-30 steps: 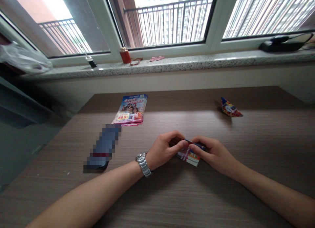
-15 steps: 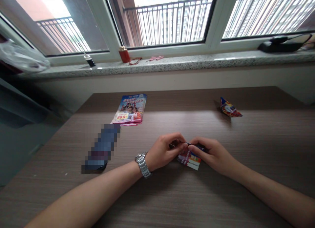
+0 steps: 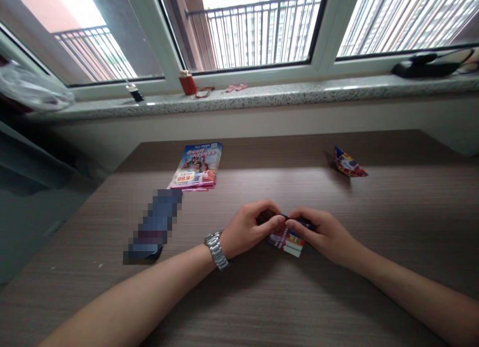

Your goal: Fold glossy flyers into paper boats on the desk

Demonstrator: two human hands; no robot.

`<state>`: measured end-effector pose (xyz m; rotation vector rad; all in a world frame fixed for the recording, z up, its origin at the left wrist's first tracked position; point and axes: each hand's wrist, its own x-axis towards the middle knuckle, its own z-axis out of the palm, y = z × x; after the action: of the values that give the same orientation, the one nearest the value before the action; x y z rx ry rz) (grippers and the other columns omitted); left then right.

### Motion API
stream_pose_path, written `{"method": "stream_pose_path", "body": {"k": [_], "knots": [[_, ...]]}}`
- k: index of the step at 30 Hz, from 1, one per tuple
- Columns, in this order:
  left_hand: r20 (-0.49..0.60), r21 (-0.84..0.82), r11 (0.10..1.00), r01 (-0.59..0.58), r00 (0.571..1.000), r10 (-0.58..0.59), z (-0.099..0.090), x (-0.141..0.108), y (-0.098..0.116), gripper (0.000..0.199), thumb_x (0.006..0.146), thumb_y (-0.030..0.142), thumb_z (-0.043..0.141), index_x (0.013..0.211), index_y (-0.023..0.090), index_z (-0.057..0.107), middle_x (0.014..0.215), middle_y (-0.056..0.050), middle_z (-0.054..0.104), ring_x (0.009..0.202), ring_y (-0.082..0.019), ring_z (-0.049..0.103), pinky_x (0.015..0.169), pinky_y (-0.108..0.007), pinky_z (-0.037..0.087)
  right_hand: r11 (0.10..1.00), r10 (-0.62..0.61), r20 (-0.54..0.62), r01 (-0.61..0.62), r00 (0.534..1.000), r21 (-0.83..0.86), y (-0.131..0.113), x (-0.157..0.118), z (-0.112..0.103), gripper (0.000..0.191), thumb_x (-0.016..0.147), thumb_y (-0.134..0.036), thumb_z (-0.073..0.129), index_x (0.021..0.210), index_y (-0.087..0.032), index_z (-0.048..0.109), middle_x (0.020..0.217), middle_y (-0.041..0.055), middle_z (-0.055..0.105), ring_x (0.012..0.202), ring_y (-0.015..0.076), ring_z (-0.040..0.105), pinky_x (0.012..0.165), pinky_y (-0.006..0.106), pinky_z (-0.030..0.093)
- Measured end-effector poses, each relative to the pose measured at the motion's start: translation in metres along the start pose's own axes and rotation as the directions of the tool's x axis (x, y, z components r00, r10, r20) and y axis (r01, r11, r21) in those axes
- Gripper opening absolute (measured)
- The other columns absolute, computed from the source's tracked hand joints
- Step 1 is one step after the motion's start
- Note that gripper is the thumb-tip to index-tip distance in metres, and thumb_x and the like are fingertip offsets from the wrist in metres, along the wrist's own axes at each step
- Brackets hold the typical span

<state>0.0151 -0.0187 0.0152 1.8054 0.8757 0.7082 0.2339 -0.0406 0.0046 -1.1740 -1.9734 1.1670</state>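
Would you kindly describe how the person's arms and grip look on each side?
The left forearm and right forearm are bare, with no sleeves in view. A silver metal-link band, probably a watch, circles the left at the wrist; the right wears nothing. The left grip and right grip are ungloved.

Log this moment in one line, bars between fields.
left hand: holding printed paper | right hand: same printed paper | flyer stack: on table, left | folded paper piece: on table, right

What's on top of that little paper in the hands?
The thumbs of the left hand and right hand lie on the paper. Colourful print shows beside them; whatever the thumbs cover can't be seen.
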Motion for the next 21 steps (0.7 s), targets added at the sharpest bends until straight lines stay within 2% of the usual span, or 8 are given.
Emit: {"method": "stream_pose_path", "body": {"k": [21], "knots": [[-0.011,-0.005,1.000,-0.012,1.000,0.012,0.0010,-0.0008,0.0001,0.023,0.094,0.036,0.060,0.093,0.014,0.066,0.080,-0.002,0.068,0.070,-0.011,0.059,0.063,-0.019,0.045,1.000,-0.005,-0.011,0.004,1.000,-0.025,-0.0010,-0.0005,0.0007,0.029,0.097,-0.044,0.053,0.094,-0.021,0.069,0.084,0.0011,0.072,0.077,0.0175,0.064,0.071,0.027,0.049]]}}
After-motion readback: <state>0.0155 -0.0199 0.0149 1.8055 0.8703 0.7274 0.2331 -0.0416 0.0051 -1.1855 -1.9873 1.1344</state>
